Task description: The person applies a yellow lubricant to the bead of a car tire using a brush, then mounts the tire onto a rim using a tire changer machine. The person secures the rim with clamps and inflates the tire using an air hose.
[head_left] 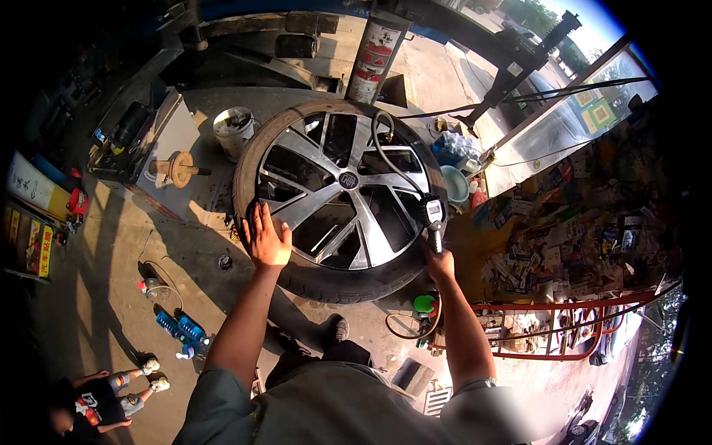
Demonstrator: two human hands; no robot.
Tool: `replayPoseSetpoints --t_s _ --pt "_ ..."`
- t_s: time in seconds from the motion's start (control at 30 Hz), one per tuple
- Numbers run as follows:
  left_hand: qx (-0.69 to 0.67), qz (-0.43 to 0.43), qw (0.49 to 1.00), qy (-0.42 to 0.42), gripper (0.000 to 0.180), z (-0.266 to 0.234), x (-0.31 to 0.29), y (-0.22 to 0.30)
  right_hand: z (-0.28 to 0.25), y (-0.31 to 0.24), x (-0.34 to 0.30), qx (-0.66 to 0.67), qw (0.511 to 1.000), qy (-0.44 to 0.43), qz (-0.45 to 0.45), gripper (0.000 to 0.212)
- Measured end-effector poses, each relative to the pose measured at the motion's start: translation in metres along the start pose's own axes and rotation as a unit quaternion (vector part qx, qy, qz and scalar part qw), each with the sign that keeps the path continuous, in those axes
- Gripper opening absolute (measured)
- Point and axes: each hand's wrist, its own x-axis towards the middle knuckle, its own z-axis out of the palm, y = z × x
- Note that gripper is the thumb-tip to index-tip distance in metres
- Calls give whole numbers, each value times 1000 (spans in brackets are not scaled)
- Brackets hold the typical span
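A large car wheel lies face up in front of me, its black tire [337,285] around a silver and black spoked rim [315,204]. My left hand [267,237] rests on the near left of the tire with its fingers spread. At the wheel's near right, my right hand [439,263] is closed around the handle of a tire inflator gauge [434,215] with a small display. From the gauge a black hose [400,169] curves over the rim to the wheel's far right edge. Whether its end sits on the valve I cannot tell.
Behind the wheel rises a post with red and white labels [374,59]. A white bucket [233,133] and a grey machine cabinet [167,148] stand left. Blue bottles [182,326] lie on the floor near a person [104,397]. A red metal rack [549,304] is at right.
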Motion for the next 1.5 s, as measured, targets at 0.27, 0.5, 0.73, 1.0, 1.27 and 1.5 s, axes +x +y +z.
replayPoseSetpoints --t_s 0.27,0.5,0.73,1.0,1.27,1.5 --pt "53 -74 996 4 75 16 -41 35 -5 16 9 -33 998 -46 -26 52" --pt "57 -58 997 -6 75 20 -35 42 -9 22 11 -9 997 -61 -53 52" --pt "49 -68 996 -11 72 19 -36 37 -1 29 12 -31 995 -40 -90 49" --pt "43 -78 996 -19 70 19 -37 42 2 41 16 -16 991 -53 -119 44" --pt "50 -84 995 -15 71 21 -40 38 -49 -9 0 160 962 -217 50 52" --pt "54 -73 996 -18 77 20 -36 32 -58 -65 -30 41 967 -240 -82 54"
